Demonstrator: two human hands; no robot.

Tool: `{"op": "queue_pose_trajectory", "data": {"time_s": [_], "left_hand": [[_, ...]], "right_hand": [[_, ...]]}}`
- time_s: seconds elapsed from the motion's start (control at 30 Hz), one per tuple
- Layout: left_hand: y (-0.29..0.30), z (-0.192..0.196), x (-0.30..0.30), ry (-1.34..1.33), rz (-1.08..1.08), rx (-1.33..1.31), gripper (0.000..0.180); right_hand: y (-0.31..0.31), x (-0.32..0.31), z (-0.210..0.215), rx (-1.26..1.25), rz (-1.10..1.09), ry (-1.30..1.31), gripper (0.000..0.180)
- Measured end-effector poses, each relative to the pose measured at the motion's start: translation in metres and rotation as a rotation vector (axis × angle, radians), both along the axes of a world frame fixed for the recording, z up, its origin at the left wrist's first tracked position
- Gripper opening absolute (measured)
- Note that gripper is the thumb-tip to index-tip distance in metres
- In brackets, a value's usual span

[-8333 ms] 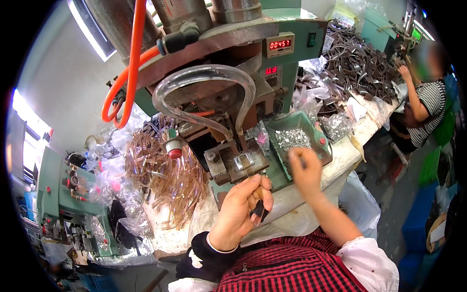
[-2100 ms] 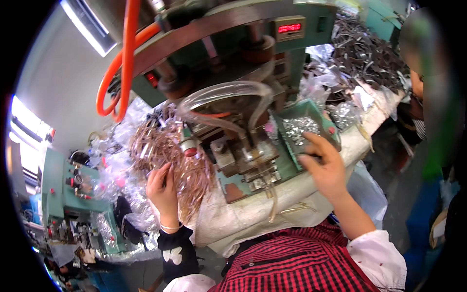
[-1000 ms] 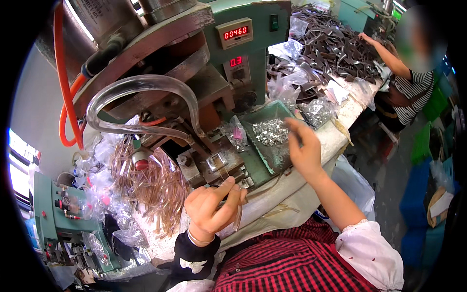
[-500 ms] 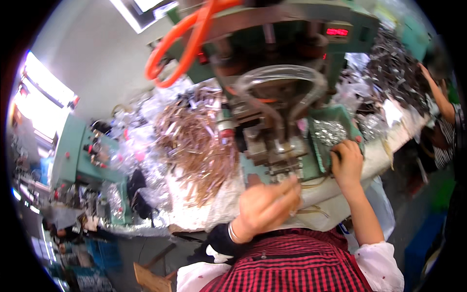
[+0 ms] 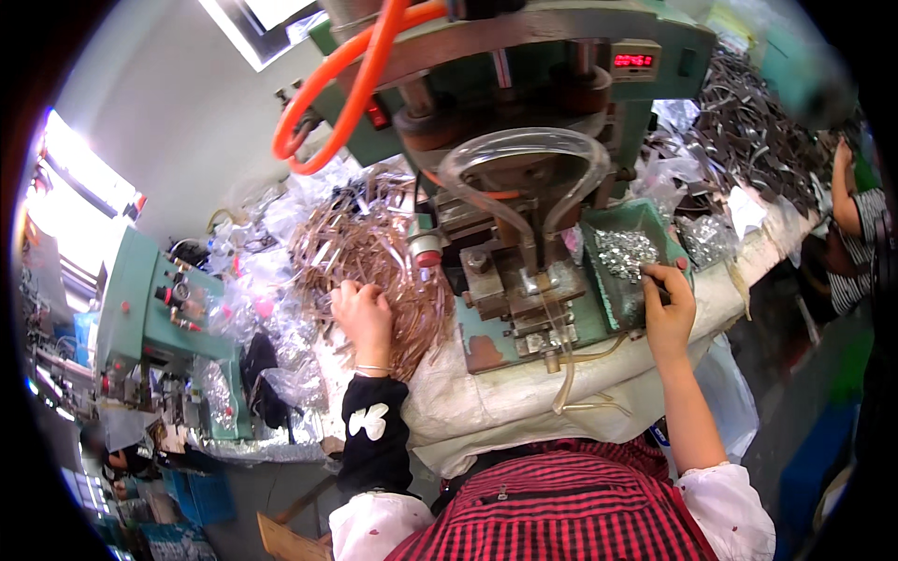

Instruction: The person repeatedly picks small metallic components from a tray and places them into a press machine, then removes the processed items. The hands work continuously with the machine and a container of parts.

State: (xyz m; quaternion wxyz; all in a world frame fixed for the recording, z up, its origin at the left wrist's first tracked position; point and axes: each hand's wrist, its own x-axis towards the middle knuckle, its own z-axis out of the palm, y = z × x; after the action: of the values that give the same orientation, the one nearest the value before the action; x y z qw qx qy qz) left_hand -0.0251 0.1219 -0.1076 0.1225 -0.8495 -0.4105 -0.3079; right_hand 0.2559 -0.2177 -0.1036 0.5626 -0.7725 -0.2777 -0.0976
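The left hand (image 5: 360, 313) lies palm down on a heap of thin copper-coloured strips (image 5: 374, 257), its fingers curled loosely into the pile; whether any strip is actually pinched between them cannot be told. A thin bracelet circles the wrist above a black sleeve cover. The right hand (image 5: 666, 309) reaches into a green tray (image 5: 608, 309) at the right side of the press, fingers drawn together at the tips over a mound of small silvery metal pieces (image 5: 627, 251); it looks to be pinching at them, though what sits between the fingertips is too small to make out.

Between the two hands stands the green press machine (image 5: 524, 56), with a metal fixture block (image 5: 519, 290) at its base and a clear plastic tube (image 5: 519, 164) looping in front of it. An orange hose (image 5: 346, 93) arcs over the upper left of the machine. Crumpled clear plastic bags (image 5: 271, 309) lie left of the strips, and a smaller green machine (image 5: 154, 309) stands beyond them. At the far right, another person's arm (image 5: 842, 187) rests near a pile of dark metal parts (image 5: 748, 122).
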Motion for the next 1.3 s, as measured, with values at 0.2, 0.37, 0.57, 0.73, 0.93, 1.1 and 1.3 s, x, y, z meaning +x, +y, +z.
{"op": "queue_pose_trajectory", "data": {"time_s": [0.2,0.37,0.57,0.73,0.93,1.1,1.3], "left_hand": [[-0.031,0.010,0.014,-0.502,-0.286,-0.404,0.005],[-0.057,0.034,0.036,-0.737,-0.444,-0.787,0.009],[-0.113,0.057,0.022,-1.020,-0.435,-0.713,0.009],[-0.141,0.158,0.051,-0.978,-0.920,-0.417,0.005],[-0.138,0.151,0.065,-0.859,-1.011,-0.285,0.007],[-0.175,0.123,0.075,-0.418,-1.202,-0.091,0.019],[-0.174,0.111,0.092,-0.282,-1.227,0.039,0.026]], "right_hand": [[-0.032,-0.020,0.030,0.090,0.168,0.250,0.018],[0.045,-0.044,0.098,0.224,0.348,0.156,0.035],[0.086,-0.061,0.069,0.472,0.407,0.415,0.043],[0.088,-0.066,0.089,0.503,0.488,0.588,0.046],[0.060,-0.087,0.106,0.428,0.554,0.564,0.052],[0.035,-0.037,0.078,0.007,0.319,0.109,0.032],[-0.010,-0.005,0.016,-0.191,0.117,-0.055,0.026]]}}
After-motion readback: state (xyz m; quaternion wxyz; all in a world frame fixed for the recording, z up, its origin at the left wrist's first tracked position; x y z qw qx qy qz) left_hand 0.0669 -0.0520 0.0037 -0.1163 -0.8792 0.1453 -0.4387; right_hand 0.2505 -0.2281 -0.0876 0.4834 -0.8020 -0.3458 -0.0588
